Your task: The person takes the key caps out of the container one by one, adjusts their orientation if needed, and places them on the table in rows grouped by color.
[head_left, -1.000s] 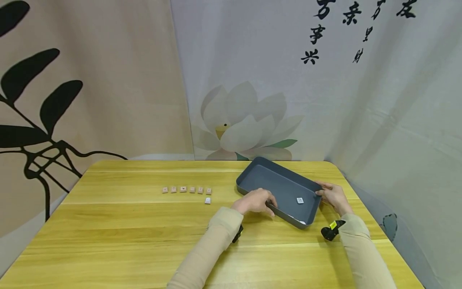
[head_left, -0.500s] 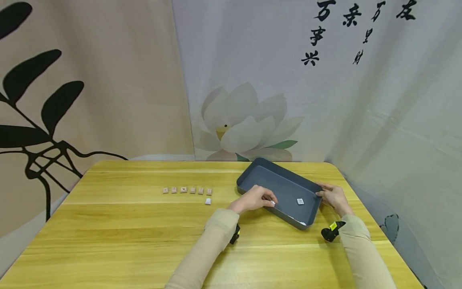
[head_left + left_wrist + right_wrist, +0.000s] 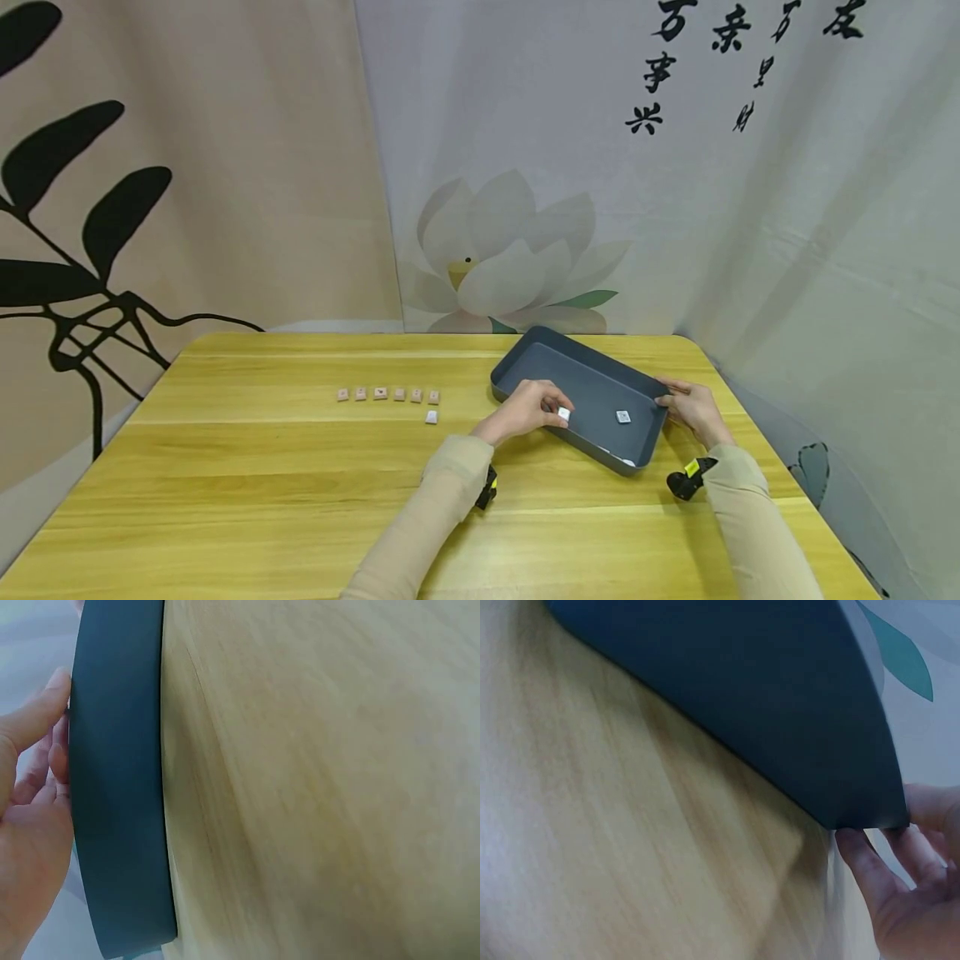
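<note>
Dark grey tray (image 3: 573, 375) lies slantwise on the wooden table (image 3: 300, 508), one corner toward the person, and probably it is turned so because each hand can then reach its own side. The right hand (image 3: 699, 412) grips the tray at its right end, with the fingers bent about the corner; I judge that this keeps the tray from sliding, though I cannot tell if this corner is lifted. The left hand (image 3: 525, 414) is above the near long wall of the tray and pinches a white tile (image 3: 564, 414) between thumb and fingers, a narrow hold which seems suited to such a small thing. Inside the tray, toward its right end, lies a marked tile (image 3: 623, 417), and near its closest corner a white piece (image 3: 629, 462) is partly hidden by the wall. Well to the left of the tray, six small tiles (image 3: 380, 392) make one row, spaced apart, perhaps so that every face can be read; a lone tile (image 3: 431, 417) sits on the tray's side of them, just before the row's end
</note>
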Tool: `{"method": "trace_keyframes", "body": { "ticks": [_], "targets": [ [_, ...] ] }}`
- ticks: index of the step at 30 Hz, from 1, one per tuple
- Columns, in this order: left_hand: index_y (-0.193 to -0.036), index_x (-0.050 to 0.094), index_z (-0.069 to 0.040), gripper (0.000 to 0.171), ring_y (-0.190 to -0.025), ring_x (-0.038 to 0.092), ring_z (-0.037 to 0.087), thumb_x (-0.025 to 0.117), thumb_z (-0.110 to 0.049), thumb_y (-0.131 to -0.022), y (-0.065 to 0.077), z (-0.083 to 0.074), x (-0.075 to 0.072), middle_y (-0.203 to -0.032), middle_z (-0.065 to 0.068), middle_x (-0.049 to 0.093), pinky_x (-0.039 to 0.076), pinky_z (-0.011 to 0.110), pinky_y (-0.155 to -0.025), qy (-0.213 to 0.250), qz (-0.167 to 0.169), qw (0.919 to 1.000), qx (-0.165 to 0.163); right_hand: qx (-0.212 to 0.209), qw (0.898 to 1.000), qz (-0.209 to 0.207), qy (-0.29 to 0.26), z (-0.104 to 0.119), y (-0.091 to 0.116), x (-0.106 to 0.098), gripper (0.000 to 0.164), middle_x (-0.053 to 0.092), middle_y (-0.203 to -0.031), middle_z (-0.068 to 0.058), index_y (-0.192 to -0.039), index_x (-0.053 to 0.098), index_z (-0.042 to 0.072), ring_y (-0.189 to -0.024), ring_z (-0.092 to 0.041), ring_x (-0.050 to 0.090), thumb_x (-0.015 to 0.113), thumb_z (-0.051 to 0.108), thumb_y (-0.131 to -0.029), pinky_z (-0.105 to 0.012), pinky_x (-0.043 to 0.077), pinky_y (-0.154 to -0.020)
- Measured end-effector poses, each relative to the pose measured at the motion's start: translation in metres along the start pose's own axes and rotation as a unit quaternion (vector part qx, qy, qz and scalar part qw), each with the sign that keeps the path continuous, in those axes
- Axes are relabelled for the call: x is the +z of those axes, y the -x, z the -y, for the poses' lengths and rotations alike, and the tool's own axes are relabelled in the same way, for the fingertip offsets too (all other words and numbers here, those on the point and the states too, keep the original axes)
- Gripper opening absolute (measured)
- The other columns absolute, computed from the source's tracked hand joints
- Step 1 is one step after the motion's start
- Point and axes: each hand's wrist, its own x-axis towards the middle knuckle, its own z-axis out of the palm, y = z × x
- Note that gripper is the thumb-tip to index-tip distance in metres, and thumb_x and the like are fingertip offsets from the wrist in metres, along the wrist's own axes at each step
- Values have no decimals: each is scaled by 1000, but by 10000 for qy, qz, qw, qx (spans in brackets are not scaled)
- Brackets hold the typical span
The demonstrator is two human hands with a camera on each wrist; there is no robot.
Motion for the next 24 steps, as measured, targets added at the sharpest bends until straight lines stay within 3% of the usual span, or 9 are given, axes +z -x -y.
{"method": "trace_keyframes", "body": {
  "ticks": [5,9,14,18,24],
  "targets": [
    [-104,74,-10,20,-82,63,8,71,-11,-84,2,2,-1,-99,4,70,48,12,-69,-37,-20,10000,65,-53,9999,59,-90,1,1,0,56,33,-149,-26,-145,37,4,-63,5,52,54,4,-92,-19,47,-60],
    [-106,73,-10,20,-83,64,8,67,-9,-87,5,2,-4,-101,5,69,48,12,-67,118,-33,9996,241,-80,9999,61,-72,-1,0,1,56,31,-149,-27,-145,36,3,-73,7,56,54,4,-92,-18,50,-66],
    [-111,71,-6,24,-85,67,16,64,-5,-88,12,3,-7,-107,7,67,48,12,-67,220,-172,9986,442,-76,9999,47,-78,-2,-1,1,56,33,-148,-27,-145,37,3,-72,6,57,54,5,-92,-18,50,-65],
    [-116,67,-4,26,-84,67,19,62,-4,-90,21,4,-9,-107,9,69,49,13,-67,164,-273,9991,269,-103,9999,40,-97,-2,-1,0,56,35,-147,-26,-145,37,3,-73,6,58,55,4,-92,-19,51,-65],
    [-112,67,-5,21,-74,59,8,60,-5,-92,41,8,-18,-95,7,69,48,16,-65,312,-512,9982,17,-120,9999,56,-83,-2,0,0,56,35,-148,-26,-145,37,3,-72,7,56,55,4,-92,-17,49,-64]
  ]
}}
